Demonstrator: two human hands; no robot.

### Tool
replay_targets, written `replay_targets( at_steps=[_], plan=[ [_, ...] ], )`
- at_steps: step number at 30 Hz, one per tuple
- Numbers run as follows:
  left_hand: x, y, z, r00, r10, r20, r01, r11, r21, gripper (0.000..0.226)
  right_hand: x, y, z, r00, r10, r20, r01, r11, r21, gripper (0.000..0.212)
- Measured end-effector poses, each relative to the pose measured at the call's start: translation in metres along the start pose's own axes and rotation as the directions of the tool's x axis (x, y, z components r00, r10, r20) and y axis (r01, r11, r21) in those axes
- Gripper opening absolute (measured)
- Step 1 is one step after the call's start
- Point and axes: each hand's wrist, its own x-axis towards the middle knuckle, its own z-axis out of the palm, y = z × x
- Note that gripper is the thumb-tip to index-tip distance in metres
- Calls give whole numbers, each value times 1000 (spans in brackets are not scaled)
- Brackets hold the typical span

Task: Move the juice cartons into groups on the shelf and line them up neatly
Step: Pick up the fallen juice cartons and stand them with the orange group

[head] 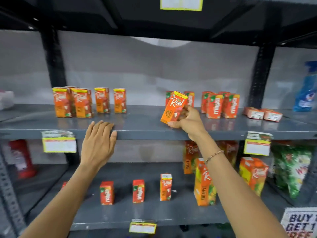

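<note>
My right hand (187, 120) grips a small orange juice carton (173, 105), tilted, just above the grey middle shelf (142, 133). My left hand (99, 143) rests flat on that shelf's front edge, fingers apart, holding nothing. Several orange cartons (82, 102) stand upright at the shelf's left. Red-orange cartons (220, 104) stand grouped at the right, and two more lie flat (262, 114) beyond them. On the lower shelf stand three small cartons (138, 191) apart from each other.
Large pineapple juice cartons (204, 184) stand on the lower shelf (120, 219) under my right forearm. A blue spray bottle (305, 90) is at the far right, green packets (293, 169) below it. Yellow price tags (59, 143) hang on the shelf edges. Black uprights (53, 60) frame the bay.
</note>
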Motion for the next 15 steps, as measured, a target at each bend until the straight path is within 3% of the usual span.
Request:
replay_targets(
  at_steps=[7,15],
  plan=[
    [-1,-100,-14,997,-34,-66,37,998,49,41,19,-10,139,997,5,72,0,997,-71,70],
    [2,-124,-2,993,63,-104,-63,998,4,37,53,-24,224,1000,4,29,4,961,-276,59]
  ],
)
